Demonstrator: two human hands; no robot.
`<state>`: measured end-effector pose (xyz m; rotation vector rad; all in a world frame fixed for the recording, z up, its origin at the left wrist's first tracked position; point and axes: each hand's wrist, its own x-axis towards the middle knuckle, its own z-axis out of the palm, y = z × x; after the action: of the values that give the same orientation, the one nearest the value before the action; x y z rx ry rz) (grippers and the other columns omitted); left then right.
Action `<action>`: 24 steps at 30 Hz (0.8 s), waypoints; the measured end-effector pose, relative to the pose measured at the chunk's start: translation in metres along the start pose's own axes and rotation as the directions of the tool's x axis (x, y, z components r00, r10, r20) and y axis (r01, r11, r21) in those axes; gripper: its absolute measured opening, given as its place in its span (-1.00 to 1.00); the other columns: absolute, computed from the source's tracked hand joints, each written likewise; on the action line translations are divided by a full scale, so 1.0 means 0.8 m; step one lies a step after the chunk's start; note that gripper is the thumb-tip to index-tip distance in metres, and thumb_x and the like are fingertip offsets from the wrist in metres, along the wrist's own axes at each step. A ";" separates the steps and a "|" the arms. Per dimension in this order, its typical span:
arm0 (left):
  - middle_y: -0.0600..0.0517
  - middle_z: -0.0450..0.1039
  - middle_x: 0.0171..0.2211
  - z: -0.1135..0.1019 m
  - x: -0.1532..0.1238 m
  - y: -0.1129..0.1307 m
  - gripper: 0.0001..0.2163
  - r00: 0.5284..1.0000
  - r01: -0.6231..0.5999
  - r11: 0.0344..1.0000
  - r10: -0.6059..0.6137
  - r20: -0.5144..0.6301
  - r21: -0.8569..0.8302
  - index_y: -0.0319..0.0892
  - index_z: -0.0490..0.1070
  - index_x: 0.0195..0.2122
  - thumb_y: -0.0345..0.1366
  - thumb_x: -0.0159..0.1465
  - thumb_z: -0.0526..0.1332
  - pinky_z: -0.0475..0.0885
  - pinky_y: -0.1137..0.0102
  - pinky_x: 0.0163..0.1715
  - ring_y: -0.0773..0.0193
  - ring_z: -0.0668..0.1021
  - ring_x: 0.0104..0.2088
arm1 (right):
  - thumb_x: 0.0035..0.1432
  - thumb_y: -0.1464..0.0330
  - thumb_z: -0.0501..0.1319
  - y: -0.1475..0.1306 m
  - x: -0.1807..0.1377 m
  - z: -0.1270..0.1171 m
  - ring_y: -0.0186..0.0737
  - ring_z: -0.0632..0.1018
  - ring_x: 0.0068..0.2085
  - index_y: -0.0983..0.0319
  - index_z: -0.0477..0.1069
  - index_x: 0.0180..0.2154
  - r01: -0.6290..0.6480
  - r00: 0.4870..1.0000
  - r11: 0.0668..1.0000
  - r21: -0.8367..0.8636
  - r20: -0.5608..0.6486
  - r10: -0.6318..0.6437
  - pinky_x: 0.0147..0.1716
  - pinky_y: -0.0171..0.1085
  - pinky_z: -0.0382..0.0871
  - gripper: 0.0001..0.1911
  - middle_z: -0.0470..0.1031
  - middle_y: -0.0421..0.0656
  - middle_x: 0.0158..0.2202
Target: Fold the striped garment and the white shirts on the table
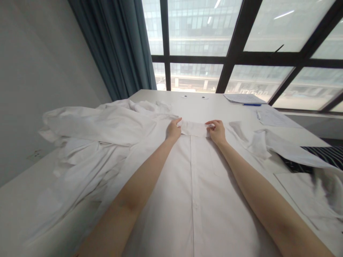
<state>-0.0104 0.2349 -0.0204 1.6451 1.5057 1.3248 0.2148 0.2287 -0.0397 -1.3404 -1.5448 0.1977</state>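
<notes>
A white button-front shirt (171,185) lies spread on the table, its placket running toward me and its collar (194,128) at the far end. My left hand (174,130) pinches the left end of the collar between thumb and fingers. At the collar's right end, my right hand (216,131) is closed on the cloth with curled fingers. The collar band stretches flat between the two hands. One white sleeve (292,146) trails off to the right. More white cloth (102,123) is bunched at the left, and I cannot tell whether it all belongs to this shirt.
Papers (245,98) and a blue pen (252,104) lie at the table's (160,95) far right, with another sheet (278,117) nearer. Black striped fabric (321,157) sits at the right edge. Behind stand a blue curtain (125,46) and windows (198,32).
</notes>
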 end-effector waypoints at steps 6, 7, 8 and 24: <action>-0.16 0.28 0.14 0.005 -0.009 0.008 -0.42 0.997 -0.042 0.996 0.047 -0.063 0.083 -0.22 0.46 0.06 -0.74 0.03 0.07 0.19 0.27 0.26 0.10 0.38 0.18 | -0.02 0.48 0.15 0.005 -0.003 0.005 -0.17 0.46 -0.27 0.21 0.51 -0.26 0.021 1.000 0.999 -0.047 -0.005 -0.021 -0.17 -0.11 0.45 -0.75 0.34 -0.05 -0.16; -0.15 0.25 0.16 0.006 -0.011 0.008 -0.41 0.996 -0.051 0.995 0.057 -0.072 0.086 -0.20 0.44 0.07 -0.74 0.03 0.06 0.18 0.27 0.27 0.11 0.37 0.19 | -0.02 0.48 0.15 0.006 -0.004 0.005 -0.17 0.46 -0.27 0.21 0.49 -0.23 0.018 1.000 0.998 -0.053 -0.011 -0.018 -0.16 -0.11 0.45 -0.73 0.33 -0.05 -0.14; -0.14 0.24 0.16 0.007 -0.011 0.009 -0.40 0.995 -0.057 0.995 0.064 -0.081 0.088 -0.18 0.42 0.08 -0.73 0.04 0.06 0.18 0.27 0.27 0.12 0.37 0.18 | -0.02 0.48 0.15 0.008 -0.004 0.005 -0.17 0.46 -0.27 0.22 0.48 -0.19 0.010 1.000 0.998 -0.059 -0.021 -0.011 -0.17 -0.11 0.45 -0.70 0.32 -0.03 -0.12; -0.02 0.48 -0.07 0.002 -0.003 -0.003 -0.45 0.996 -0.075 0.994 0.078 -0.041 0.085 -0.05 0.35 0.18 -0.59 0.17 0.17 0.40 0.30 -0.01 0.19 0.51 -0.09 | 0.06 0.51 0.05 -0.001 -0.005 0.005 -0.04 0.45 -0.03 0.27 0.35 0.09 0.133 0.988 0.970 -0.203 0.102 -0.114 0.00 -0.05 0.34 -0.48 0.42 0.06 -0.03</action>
<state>-0.0093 0.2338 -0.0236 1.7522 1.5571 1.3642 0.2110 0.2273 -0.0432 -1.4071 -1.7579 0.0169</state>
